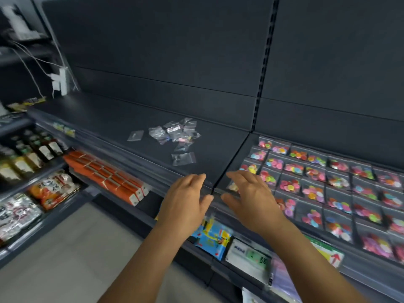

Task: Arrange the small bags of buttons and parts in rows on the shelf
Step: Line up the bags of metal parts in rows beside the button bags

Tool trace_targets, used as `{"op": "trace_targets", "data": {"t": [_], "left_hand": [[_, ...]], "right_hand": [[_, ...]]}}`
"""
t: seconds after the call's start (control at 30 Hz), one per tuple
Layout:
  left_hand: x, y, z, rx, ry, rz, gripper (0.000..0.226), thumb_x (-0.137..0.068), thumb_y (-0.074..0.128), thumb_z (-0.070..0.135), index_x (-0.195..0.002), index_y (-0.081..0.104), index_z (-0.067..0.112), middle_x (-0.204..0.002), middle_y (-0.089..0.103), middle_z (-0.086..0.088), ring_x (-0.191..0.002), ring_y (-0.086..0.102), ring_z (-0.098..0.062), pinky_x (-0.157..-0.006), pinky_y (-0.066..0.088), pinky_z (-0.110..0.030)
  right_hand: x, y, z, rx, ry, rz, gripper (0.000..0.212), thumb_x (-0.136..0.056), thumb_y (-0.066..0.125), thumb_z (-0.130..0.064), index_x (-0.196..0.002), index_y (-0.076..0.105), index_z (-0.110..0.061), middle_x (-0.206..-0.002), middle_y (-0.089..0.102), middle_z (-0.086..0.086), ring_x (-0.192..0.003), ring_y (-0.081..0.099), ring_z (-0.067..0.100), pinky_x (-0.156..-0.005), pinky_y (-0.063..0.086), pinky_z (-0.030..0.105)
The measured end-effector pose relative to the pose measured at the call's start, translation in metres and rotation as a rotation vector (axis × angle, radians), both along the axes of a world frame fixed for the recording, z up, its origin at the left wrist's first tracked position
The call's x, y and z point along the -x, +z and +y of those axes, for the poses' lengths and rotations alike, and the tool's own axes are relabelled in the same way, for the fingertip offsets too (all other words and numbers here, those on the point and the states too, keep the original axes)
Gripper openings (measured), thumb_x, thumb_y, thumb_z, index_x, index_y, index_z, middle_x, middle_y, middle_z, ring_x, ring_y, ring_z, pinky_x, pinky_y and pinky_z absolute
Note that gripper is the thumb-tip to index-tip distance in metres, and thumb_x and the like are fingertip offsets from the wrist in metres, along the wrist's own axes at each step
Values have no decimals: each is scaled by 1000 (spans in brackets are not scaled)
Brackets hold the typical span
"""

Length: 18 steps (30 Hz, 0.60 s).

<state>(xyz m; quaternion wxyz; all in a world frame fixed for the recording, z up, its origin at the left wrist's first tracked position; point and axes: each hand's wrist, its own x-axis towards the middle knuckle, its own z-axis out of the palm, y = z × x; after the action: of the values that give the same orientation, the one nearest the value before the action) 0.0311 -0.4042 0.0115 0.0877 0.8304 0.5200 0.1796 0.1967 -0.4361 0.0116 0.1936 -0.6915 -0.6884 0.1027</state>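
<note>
My left hand [185, 194] is out in front of me, over the front edge of the dark shelf [135, 119]. Its fingers are loose and a little bent, and it holds nothing. My right hand [249, 197] is just beside it, spread wide with the fingers apart. It holds nothing too. It covers the near corner of the rows of button bags [328, 182], but I cannot tell if it touches them.

Those bags lie flat, side by side, in neat rows that run away to my right. Bright round buttons show inside them.

Farther back on the shelf is a messy pile of small clear bags [175, 133]. They point every which way. One clear bag [135, 135] lies alone to the left of the pile. Another bag [183, 158] lies flat nearer to me.
</note>
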Motion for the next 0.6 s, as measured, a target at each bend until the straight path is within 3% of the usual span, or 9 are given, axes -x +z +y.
{"op": "trace_targets", "data": {"t": [0.37,0.6], "left_hand": [[42,-13,79,106,111,-97,55,-96,48,38,-145,32,20,-142,45,-2,-131,39,-19,-104,37,-32],[43,-23,145,125,135,1,52,-96,47,38,-143,36,19,-138,49,-2,-127,37,-21,-102,38,-33]], "right_hand": [[42,-4,89,43,98,-9,57,-93,51,-39,-144,34,-21,-147,39,-1,-136,32,20,-114,22,31],[41,-20,161,81,158,37,47,-93,54,-32,-137,45,-21,-141,45,0,-130,38,22,-110,31,35]]}}
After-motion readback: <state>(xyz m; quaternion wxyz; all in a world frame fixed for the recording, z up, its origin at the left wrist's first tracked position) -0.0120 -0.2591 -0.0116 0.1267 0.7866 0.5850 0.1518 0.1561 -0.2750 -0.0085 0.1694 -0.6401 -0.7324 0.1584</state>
